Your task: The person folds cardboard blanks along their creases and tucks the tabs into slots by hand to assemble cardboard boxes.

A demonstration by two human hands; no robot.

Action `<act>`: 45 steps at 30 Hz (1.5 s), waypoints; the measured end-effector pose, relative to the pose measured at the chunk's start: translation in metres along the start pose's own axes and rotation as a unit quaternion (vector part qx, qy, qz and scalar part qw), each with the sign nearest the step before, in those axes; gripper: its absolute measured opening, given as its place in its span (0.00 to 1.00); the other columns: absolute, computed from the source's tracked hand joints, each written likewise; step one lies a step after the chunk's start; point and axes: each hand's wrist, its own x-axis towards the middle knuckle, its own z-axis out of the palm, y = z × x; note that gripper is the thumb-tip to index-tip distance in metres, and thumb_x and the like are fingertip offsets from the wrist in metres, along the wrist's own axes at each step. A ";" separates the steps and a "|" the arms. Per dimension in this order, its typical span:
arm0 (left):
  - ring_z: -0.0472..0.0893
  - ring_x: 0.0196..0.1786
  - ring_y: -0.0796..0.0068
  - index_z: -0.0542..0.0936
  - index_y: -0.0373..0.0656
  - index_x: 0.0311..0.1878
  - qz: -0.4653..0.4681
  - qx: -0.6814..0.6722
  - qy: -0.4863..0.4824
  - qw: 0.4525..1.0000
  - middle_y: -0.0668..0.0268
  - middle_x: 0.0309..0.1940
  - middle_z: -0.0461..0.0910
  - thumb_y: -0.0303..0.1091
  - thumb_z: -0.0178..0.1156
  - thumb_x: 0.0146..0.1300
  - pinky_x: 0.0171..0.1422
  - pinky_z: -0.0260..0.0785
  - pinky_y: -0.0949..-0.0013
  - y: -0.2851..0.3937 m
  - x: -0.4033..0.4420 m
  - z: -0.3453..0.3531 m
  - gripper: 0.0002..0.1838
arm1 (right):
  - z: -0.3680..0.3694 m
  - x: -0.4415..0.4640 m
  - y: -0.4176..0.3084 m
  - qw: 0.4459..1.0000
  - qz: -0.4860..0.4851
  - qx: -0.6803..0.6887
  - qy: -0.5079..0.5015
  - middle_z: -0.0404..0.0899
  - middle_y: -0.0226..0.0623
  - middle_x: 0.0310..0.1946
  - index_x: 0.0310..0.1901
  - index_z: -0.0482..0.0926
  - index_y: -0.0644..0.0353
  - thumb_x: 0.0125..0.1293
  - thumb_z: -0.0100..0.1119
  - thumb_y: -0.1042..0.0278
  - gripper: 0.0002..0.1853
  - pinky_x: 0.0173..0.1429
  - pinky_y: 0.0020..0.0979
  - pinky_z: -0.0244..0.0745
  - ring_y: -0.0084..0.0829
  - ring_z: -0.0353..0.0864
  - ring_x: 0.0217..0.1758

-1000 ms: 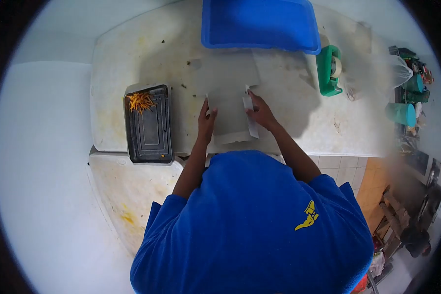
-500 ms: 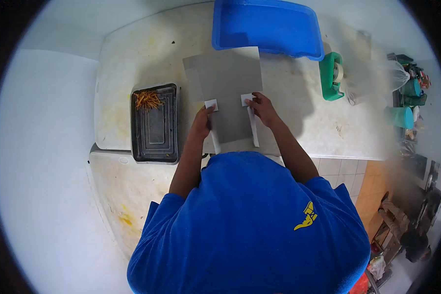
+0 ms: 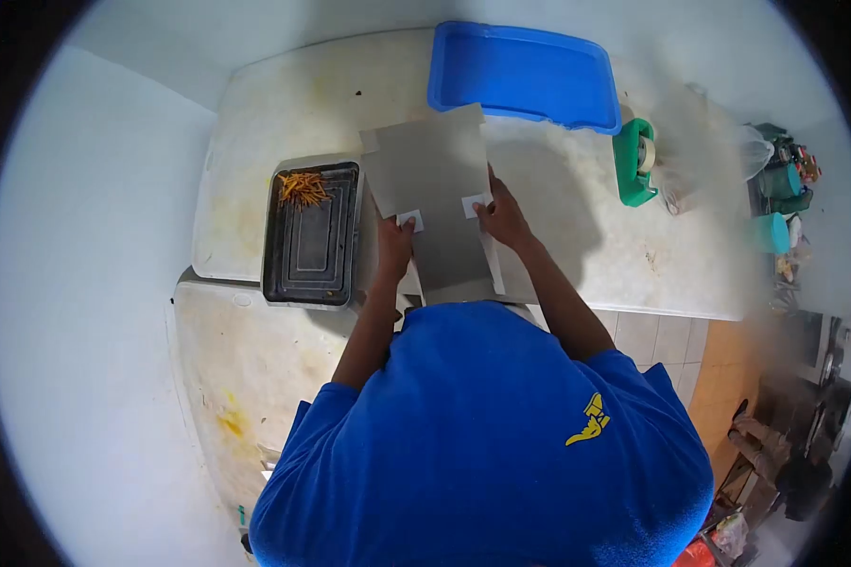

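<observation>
A grey cardboard box (image 3: pixel 433 165), partly folded, stands between my hands with its long lid panel raised toward the far side. My left hand (image 3: pixel 396 250) grips its left side, the thumb pressing on a small white flap (image 3: pixel 412 221). On the opposite side, my right hand (image 3: pixel 504 217) pinches the cardboard with its thumb on another white flap (image 3: pixel 473 205). Both hands' fingers wrap round the outside of the walls and are partly hidden. The near end of the box reaches the blue shirt at my chest.
Left of the box, a black tray (image 3: pixel 303 269) holds a heap of thin orange-brown sticks (image 3: pixel 303 189). A blue tray (image 3: pixel 515 111) lies at the back of the white table (image 3: pixel 558 255). To the right stands a green tape dispenser (image 3: pixel 627 175) with a tape roll.
The lid panel has tipped slightly left, and the side walls stand more upright. My fingers have shifted further round the outside of the walls. The view has shifted a little.
</observation>
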 end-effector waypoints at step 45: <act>0.75 0.52 0.78 0.74 0.39 0.55 0.043 -0.216 -0.023 0.975 0.66 0.46 0.78 0.30 0.52 0.67 0.54 0.67 0.72 0.089 -0.011 -0.036 0.14 | -0.039 0.030 -0.068 0.925 0.075 0.247 -0.278 0.80 0.33 0.41 0.50 0.76 0.64 0.68 0.49 0.47 0.25 0.53 0.34 0.73 0.26 0.78 0.45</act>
